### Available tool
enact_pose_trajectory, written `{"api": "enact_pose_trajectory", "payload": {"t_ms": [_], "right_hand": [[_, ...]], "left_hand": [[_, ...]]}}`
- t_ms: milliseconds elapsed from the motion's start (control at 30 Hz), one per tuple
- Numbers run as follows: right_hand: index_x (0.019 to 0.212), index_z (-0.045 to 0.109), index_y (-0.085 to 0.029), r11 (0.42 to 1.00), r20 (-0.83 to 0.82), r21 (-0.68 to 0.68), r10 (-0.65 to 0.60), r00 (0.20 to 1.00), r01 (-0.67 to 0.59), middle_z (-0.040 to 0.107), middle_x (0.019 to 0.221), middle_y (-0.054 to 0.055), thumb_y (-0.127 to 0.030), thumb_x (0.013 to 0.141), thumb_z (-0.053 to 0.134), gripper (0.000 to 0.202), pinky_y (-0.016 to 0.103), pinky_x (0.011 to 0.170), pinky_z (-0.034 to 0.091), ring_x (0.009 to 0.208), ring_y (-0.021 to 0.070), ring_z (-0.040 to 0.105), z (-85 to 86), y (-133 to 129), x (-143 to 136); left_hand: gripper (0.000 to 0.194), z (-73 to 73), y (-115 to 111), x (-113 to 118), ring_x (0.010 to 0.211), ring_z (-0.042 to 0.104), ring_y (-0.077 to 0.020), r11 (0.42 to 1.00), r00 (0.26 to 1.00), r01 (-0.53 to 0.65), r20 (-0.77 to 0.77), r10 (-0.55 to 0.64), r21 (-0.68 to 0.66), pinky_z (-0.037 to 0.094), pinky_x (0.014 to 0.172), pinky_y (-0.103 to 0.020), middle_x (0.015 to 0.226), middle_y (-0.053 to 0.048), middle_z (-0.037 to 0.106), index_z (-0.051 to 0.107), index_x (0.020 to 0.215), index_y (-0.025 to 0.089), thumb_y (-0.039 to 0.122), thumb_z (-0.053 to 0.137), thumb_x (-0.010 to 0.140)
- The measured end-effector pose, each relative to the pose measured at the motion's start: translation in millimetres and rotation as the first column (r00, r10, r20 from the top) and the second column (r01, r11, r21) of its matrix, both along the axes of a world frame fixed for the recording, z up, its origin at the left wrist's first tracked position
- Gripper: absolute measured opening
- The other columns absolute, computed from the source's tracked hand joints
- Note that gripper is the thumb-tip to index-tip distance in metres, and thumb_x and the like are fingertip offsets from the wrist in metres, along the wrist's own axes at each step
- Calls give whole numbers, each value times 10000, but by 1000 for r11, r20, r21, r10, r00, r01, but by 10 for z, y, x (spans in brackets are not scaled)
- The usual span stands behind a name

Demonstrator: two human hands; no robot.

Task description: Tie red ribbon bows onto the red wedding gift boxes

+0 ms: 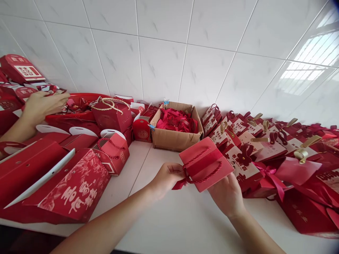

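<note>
A small red gift box (205, 164) with two twisted red rope handles is held up over the white table (161, 215). My right hand (227, 194) grips its lower right side from below. At the box's left edge, my left hand (166, 178) pinches a red ribbon (179, 184) beside the end of the rope handles. The ribbon's tail hangs below my left fingers. Behind the held box stands an open cardboard box (173, 139) filled with loose red ribbons (177, 120).
Red and white gift boxes (239, 165) crowd the right side. Larger red boxes (79, 187) stand at the left, beside a small rope-handled box (113, 151). Another person's hand (43, 104) reaches over a red basin (91, 95) of wrapped sweets. A tiled wall (161, 56) closes off the back.
</note>
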State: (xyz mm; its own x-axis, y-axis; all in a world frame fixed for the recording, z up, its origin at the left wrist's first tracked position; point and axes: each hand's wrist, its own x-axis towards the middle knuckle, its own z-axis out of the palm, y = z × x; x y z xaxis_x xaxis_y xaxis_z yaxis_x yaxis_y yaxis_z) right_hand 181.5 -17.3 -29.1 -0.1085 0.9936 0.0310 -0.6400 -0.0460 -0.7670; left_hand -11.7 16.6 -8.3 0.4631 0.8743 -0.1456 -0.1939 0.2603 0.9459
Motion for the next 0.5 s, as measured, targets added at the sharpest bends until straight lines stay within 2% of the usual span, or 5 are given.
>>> {"api": "enact_pose_trajectory", "payload": {"t_ms": [133, 300, 500], "right_hand": [[1068, 694, -299, 1000, -8, -4, 6, 1000, -6, 665, 1212, -3, -531, 903, 494, 349, 375, 874, 514, 1193, 255, 540, 27, 17, 14], [1082, 698, -292, 999, -29, -21, 32, 999, -33, 693, 1164, -18, -491, 913, 512, 321, 295, 844, 537, 1072, 190, 612, 89, 36, 23], [1029, 712, -273, 996, -41, -72, 54, 998, -57, 720, 1072, -17, -439, 905, 564, 255, 259, 775, 564, 974, 166, 657, 104, 40, 52]], "left_hand": [[193, -11, -5, -9, 530, 484, -102, 999, 1000, -24, -13, 25, 30, 327, 526, -244, 589, -21, 587, 660, 688, 114, 300, 709, 664], [323, -9, 15, -39, 528, 454, -98, 985, 987, -116, -92, 128, 130, 314, 503, -237, 627, -31, 599, 689, 782, 107, 416, 709, 690], [266, -15, 22, -62, 528, 476, -103, 920, 953, -149, -194, 231, 363, 342, 485, -217, 630, -36, 624, 678, 731, 114, 377, 644, 752]]}}
